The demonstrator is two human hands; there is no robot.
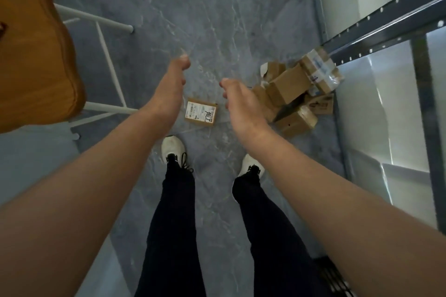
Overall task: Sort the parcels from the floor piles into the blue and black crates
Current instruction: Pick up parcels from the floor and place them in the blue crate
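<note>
Both hands [169, 89] [241, 106] (empty, fingers relaxed) above a labelled parcel [201, 115].

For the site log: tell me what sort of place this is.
Probably a parcel storeroom: a pile of brown cardboard parcels lies on the grey marbled floor beside a dark grey perforated steel shelving rack, and a flat brown labelled parcel lies apart.

Both forearms [96, 164] are bare right to the picture's edge, and the left hand [172, 84] and right hand [243, 106] are bare as well. The legs wear close-fitting black trousers [173, 224] down to the ankles. The feet wear white shoes [172, 144] with black laces [184, 163] (the bow shows best on the left one).
</note>
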